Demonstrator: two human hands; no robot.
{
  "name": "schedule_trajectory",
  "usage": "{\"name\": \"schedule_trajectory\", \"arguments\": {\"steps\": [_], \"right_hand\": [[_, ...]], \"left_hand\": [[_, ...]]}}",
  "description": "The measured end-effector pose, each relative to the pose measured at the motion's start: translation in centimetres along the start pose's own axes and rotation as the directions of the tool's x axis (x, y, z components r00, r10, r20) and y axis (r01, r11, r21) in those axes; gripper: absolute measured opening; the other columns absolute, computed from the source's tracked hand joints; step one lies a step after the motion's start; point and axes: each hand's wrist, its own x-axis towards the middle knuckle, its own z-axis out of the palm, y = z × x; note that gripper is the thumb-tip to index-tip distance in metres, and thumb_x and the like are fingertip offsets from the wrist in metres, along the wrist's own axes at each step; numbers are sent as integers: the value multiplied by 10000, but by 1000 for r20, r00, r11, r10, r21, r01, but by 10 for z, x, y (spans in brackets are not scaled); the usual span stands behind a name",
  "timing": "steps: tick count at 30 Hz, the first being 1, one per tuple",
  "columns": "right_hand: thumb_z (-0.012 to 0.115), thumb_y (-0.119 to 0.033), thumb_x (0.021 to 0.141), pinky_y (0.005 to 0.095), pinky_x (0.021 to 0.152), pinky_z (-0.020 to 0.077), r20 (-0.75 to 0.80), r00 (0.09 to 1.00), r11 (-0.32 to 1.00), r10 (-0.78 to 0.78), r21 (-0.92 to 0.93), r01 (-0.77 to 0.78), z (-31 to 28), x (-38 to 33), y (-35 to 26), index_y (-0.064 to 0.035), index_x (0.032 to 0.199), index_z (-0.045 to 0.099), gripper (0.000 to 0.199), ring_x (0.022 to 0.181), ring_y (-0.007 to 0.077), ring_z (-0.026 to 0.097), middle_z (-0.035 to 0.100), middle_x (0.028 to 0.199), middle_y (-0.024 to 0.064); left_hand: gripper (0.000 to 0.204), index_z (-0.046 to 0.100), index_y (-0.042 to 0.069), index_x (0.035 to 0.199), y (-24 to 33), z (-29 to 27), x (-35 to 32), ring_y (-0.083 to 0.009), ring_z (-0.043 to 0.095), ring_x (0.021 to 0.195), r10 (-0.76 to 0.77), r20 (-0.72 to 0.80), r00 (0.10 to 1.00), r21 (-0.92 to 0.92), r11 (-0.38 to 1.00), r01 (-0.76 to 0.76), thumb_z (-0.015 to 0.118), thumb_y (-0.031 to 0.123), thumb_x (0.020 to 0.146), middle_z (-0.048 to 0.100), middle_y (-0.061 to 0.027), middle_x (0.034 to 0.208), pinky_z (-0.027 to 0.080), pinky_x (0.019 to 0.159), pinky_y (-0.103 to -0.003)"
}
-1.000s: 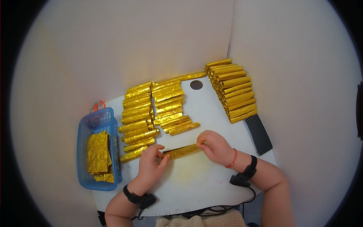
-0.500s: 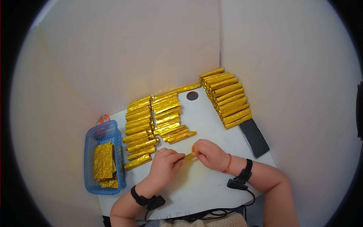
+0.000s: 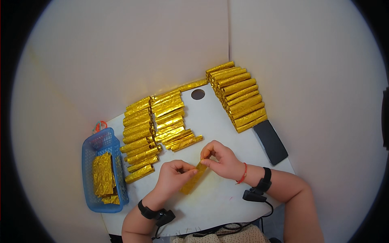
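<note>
Between my hands is a piece of gold foil paper [image 3: 190, 184], its lower end hanging toward the tabletop. My left hand [image 3: 175, 176] pinches its left edge between thumb and fingers. At the paper's upper end, the fingertips of my right hand [image 3: 221, 160] are closed on it. Whether the paper is folded or partly rolled is hard to make out. Just beyond my hands lie rows of gold foil rolls [image 3: 139, 133], side by side in two columns. More gold foil rolls [image 3: 243, 96] are piled at the back right.
A blue perforated plastic basket [image 3: 85, 178] at the left holds flat gold foil sheets [image 3: 103, 174]. A dark phone [image 3: 270, 142] lies at the right edge of the white table [image 3: 219, 208]. Near the back is a round hole [image 3: 198, 94]. Pale walls [image 3: 137, 48] enclose the table's far sides.
The foil paper has gone from a short, narrow strip between my fingertips to a longer piece hanging down. My right hand has risen slightly, and the whole view has shifted a little.
</note>
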Motion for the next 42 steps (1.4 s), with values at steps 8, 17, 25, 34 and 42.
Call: {"name": "schedule_trajectory", "arguments": {"steps": [8,17,25,34,42], "right_hand": [[710,31,968,284,949,498,39,996,989,75,123,-79,3,1,2,-54,1112,539,239,998,106,589,612,1075,32],[720,50,952,272,921,509,23,996,972,83,217,-86,3,2,1,-52,1138,547,274,995,101,595,614,1068,27],[683,-134,1036,238,821,525,13,901,821,433,407,-401,7,0,-14,-26,1039,661,110,865,78,617,681,950,4],[666,-169,1052,229,753,479,-86,940,911,331,289,-294,2,-2,-4,-51,914,656,183,796,63,558,645,873,-15],[659,-256,1070,212,656,497,-56,896,868,441,278,-411,7,1,-14,-50,917,622,259,733,45,582,633,807,-18]], "left_hand": [[166,779,-28,1005,-14,-3,-1,-47,634,700,-77,79,994,-149,985,88,826,110,927,753,-26,834,516,624,-219],[144,777,-28,1006,-12,2,-1,-58,645,738,-75,93,993,-216,972,94,814,91,934,756,-30,861,531,655,-230],[63,761,-7,993,-21,16,-2,-94,680,829,-54,-48,997,-423,906,29,769,31,943,763,-55,932,547,773,-254],[19,714,18,969,-24,22,2,-87,652,832,-85,4,996,-466,882,77,731,27,969,730,-30,916,524,789,-247],[50,660,39,1017,-32,30,3,-77,632,837,15,-68,998,-473,880,-45,706,51,1002,704,-7,925,515,784,-244]]}}
